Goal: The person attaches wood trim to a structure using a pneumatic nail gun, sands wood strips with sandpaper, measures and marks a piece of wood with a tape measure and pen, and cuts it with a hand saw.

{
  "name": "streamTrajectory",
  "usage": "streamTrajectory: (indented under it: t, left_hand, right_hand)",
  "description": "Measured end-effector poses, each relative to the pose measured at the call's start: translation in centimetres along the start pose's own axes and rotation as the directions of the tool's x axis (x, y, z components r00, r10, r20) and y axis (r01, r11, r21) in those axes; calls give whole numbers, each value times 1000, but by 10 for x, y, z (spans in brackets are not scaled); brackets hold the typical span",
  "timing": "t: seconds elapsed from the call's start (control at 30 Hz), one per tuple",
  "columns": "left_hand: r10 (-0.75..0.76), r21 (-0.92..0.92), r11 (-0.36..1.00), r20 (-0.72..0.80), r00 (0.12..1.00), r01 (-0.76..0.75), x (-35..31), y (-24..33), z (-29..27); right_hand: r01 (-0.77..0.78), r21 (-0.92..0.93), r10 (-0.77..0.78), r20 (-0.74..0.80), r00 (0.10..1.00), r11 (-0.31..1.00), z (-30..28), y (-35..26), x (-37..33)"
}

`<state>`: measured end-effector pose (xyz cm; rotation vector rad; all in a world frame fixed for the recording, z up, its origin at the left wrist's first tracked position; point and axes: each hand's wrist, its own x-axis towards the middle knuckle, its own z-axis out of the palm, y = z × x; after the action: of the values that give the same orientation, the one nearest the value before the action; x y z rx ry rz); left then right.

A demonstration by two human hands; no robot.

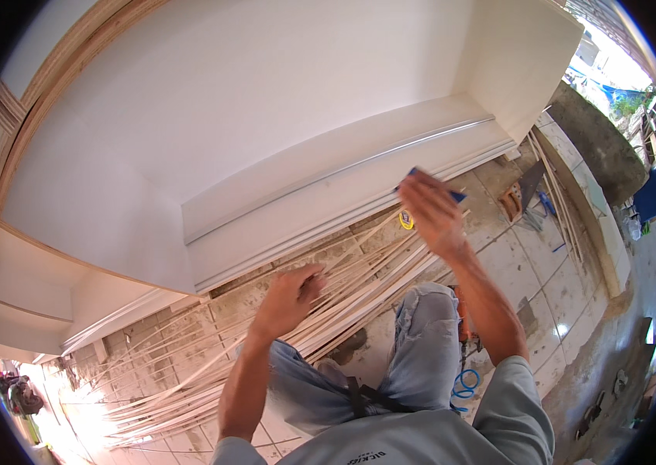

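My right hand (432, 213) is closed over a flat dark-blue piece (458, 197), perhaps folded sandpaper. Its corners stick out past the fingers, and my palm and fingers hide the rest. The hand is smeared by motion, close to the front edge of a large white cabinet (335, 192). A thin metal-coloured strip (359, 161) runs along the cabinet's lower ledge. My left hand (289, 301) hovers over long thin wooden strips (359, 310), with its fingers curled in. Whether it holds anything is hidden.
A yellow ring-shaped item (406, 220) sits by the strips. On the tiled floor to the right lie a handsaw (511, 203) and small blue tools (546, 203). A blue coiled hose (465, 381) and an orange tool (463, 322) are beside my knee. Wood-edged shelving (29, 291) stands left.
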<state>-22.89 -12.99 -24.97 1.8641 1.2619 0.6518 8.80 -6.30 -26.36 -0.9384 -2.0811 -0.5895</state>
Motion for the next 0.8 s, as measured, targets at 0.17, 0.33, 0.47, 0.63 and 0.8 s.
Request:
streamTrajectory:
  t: [0.17, 0.33, 0.47, 0.63, 0.8]
  left_hand:
    - [-38, -19, 999, -35, 999, 38, -47, -34, -31]
    - [119, 44, 993, -125, 985, -114, -38, -30, -17]
    - [214, 122, 973, -173, 962, -194, -24, -13, -5]
    - [194, 129, 977, -234, 953, -167, -27, -3, -9]
    - [172, 165, 978, -279, 945, -129, -28, -2, -11]
  right_hand:
    - [-55, -192, 59, 13, 998, 980, -30, 54, -13]
    - [-126, -107, 133, 64, 989, 986, -22, 24, -23]
    - [-95, 201, 50, 219, 974, 975, 14, -82, -11]
    - [-65, 285, 28, 130, 991, 956, 8, -71, -3]
    - [-311, -131, 332, 192, 924, 941, -31, 24, -17]
